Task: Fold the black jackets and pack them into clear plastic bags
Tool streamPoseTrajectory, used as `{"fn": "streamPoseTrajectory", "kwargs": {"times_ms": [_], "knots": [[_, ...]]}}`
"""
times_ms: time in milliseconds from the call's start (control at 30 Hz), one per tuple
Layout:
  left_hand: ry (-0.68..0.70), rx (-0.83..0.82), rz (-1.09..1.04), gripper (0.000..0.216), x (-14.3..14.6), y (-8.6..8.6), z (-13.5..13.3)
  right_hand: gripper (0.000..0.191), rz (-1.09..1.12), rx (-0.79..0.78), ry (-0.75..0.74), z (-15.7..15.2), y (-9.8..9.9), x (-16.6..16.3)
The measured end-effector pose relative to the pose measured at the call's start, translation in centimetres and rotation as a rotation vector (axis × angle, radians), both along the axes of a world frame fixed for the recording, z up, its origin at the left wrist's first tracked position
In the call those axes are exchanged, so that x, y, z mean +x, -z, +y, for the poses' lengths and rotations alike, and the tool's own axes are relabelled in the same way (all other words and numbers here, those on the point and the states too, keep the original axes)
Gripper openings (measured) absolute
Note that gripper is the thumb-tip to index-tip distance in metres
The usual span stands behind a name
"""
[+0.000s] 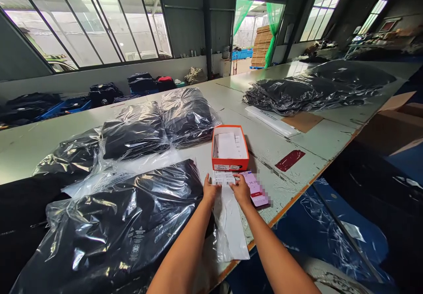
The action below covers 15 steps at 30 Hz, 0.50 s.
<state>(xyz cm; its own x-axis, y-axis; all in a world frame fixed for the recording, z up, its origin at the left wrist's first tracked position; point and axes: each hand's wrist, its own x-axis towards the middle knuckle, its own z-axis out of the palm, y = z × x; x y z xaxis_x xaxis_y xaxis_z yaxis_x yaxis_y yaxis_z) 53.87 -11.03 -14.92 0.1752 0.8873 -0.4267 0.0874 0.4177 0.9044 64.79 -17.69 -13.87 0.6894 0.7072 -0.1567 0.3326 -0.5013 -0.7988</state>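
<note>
A sheet of barcode labels (224, 179) is pinched at its sides between my left hand (211, 191) and my right hand (241, 192), both closed on it. Below the hands, a white paper strip (230, 226) lies towards the table's edge; whether it joins the labels I cannot tell. Just beyond them stands an orange box (228, 164) with white label papers (227, 145) inside. Right of my right hand lies a phone (256, 190) with a lit pink screen. On the left, close to my left hand, is a clear plastic bag of black fabric goods (132, 223).
More bagged black goods (188, 113) stand behind on the pale table (228, 96). Flat bagged stacks (297, 89) lie at the far right, near a white plastic roll (272, 121). A dark red card (290, 160) lies right of the phone. An open carton (393, 122) stands beyond the table's right edge.
</note>
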Motion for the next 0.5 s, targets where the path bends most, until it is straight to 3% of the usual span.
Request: {"fn": "streamPoseTrajectory", "kwargs": {"times_ms": [67,167,300,500], "knots": [[-0.013,0.061,-0.176,0.093,-0.2,0.3,0.1,0.039,-0.012,0.051,-0.02,0.0,0.3,0.1],[-0.019,0.091,-0.367,0.073,-0.4,1.1,0.3,0.036,-0.013,0.08,-0.033,0.1,0.8,0.2],[-0.046,0.07,-0.383,0.041,-0.6,2.1,0.4,0.028,-0.045,0.034,-0.018,0.2,0.9,0.2],[-0.046,0.04,-0.396,0.041,-0.6,2.3,0.5,0.016,-0.094,0.068,0.023,-0.1,0.4,-0.2]]}}
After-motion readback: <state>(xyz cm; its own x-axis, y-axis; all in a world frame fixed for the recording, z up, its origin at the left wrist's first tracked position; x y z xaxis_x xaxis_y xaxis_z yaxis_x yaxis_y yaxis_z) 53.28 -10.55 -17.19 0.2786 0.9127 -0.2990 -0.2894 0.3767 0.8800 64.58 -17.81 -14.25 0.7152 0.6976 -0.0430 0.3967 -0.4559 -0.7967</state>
